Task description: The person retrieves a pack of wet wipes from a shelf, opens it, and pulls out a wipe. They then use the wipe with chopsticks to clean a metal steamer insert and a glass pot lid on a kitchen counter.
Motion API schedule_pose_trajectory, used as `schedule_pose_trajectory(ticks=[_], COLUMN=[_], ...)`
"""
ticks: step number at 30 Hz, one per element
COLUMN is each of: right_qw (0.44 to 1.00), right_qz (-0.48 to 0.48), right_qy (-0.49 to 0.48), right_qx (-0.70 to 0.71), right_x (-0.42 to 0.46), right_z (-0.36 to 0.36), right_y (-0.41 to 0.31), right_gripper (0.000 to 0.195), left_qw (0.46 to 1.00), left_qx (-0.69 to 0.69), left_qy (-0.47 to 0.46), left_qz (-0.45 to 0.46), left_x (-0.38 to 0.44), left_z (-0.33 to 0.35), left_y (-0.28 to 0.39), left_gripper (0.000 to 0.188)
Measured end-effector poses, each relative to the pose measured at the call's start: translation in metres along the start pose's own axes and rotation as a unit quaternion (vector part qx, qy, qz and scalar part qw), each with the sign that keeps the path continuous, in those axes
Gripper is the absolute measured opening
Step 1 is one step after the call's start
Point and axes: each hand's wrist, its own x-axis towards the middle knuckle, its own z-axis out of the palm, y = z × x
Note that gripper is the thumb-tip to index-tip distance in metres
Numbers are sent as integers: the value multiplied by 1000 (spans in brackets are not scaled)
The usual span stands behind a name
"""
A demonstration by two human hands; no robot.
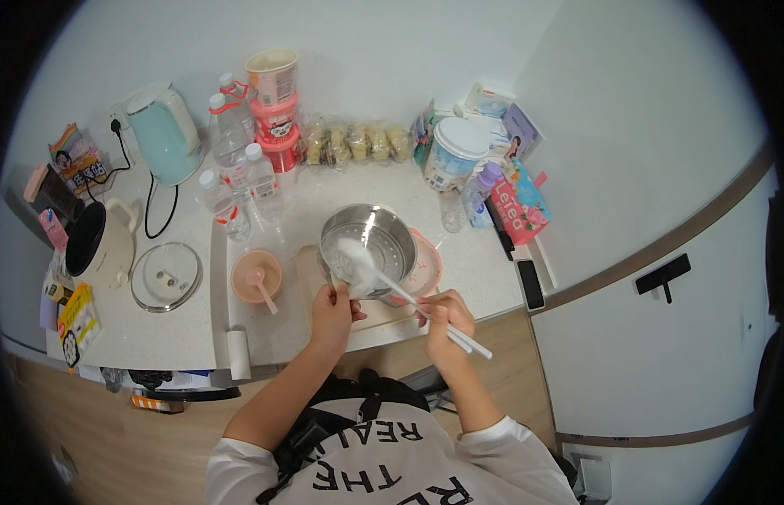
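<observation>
A pair of white chopsticks [458, 336] is held in my right hand [447, 319], their far ends at a white, soft-looking clump [360, 262] over the steel steamer pot [401, 243]. The clump looks like thin plastic or film; its exact kind I cannot tell. My left hand [334, 310] pinches something at the pot's near left rim, perhaps the clump's lower edge. Perforations show in the pot's bottom. Beneath and right of the pot lies a pink patterned plate [432, 265], and a beige board [307, 271] is under them. Left of the board stands a peach bowl [240, 287] with a pink spoon [260, 287].
Water bottles [228, 148] and stacked tubs [277, 120] stand behind the bowl. A glass lid [149, 278], a cream pot [117, 252] and a blue kettle [158, 136] are at left. Wrapped buns [357, 144], a white-lidded tub [452, 158] and a phone [530, 284] are further along the counter.
</observation>
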Motion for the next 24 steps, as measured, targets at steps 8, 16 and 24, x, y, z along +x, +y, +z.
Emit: schedule_pose_trajectory(ticks=[8,16,24], right_qw=[985,981,988], right_qz=[151,151,57], right_qy=[-48,-118,-140], right_qx=[61,12,-17], right_x=[11,38,61], right_z=[-11,-48,-56], right_y=[2,15,15], right_gripper=[37,38,28], left_qw=[983,968,963], left_qx=[116,172,199], left_qy=[-35,-21,-51], left_qz=[136,180,173], left_x=[6,11,12], left_z=[-8,-14,-10], left_y=[-2,9,11], left_gripper=[18,17,16])
